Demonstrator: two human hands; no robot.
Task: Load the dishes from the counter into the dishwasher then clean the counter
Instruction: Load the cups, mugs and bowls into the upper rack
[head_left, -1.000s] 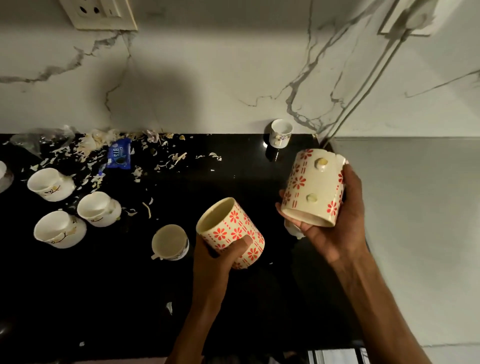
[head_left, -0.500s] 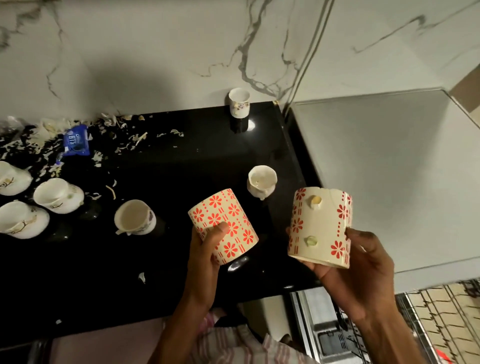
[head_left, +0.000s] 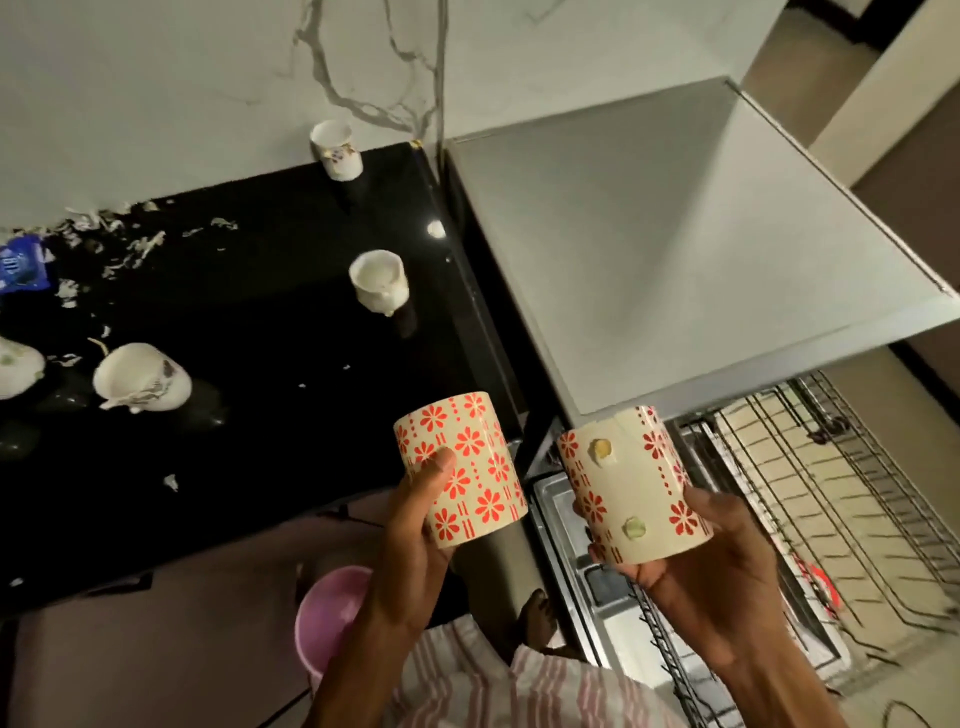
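Two mugs with red flowers are up in the air, one in each hand. The left hand (head_left: 410, 525) has its fingers curled round the left mug (head_left: 460, 467), with the thumb pressed flat on the front so it cannot slip. The right hand (head_left: 711, 582) cups the right mug (head_left: 631, 483) from below and from the side, fingers wrapped round it, like a little seat for it. That mug has two small bumps where a handle probably broke off, so I think it has to be held round its body. Both mugs are held low, past the front edge of the black counter (head_left: 270, 415), the right one over the open dishwasher. I think they are on their way down to the wire rack (head_left: 810, 499), which is pulled out on the right and looks bare where I can see it. Carrying two at once saves a trip. Some small white cups wait on the counter: one by the wall (head_left: 337, 150), one in the middle (head_left: 378, 280) and one lying on its side (head_left: 140, 378). White scraps (head_left: 130, 244) and a blue wrapper (head_left: 21, 265) lie near the wall, so the wiping is not done yet. A pink tub (head_left: 332, 613) sits on the floor below.
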